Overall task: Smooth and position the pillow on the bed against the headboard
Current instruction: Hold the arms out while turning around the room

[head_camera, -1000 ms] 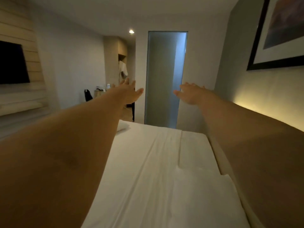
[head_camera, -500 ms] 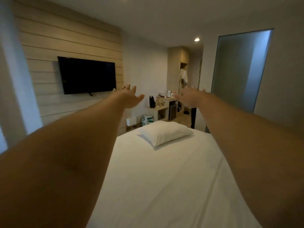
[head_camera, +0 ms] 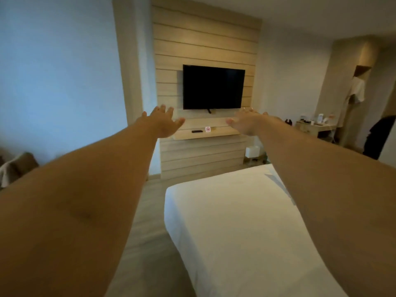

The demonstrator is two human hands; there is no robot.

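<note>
Both my arms stretch straight out in front of me at chest height. My left hand is open with fingers spread and holds nothing. My right hand is open too, palm turned inward, also holding nothing. Below and to the right lies the bed with a smooth white sheet; I see its foot corner. My right forearm covers the bed's right part. The pillow and the headboard are out of view.
A black TV hangs on a wooden slat wall, with a shelf under it carrying a remote and a small sign. A desk with small items stands at the right. A chair sits at the far left. Wooden floor runs left of the bed.
The view has swung left, from the headboard wall past the pillow at the bed's far side to the TV wall. The pillow has left the view. Both hands stay open and outstretched.
</note>
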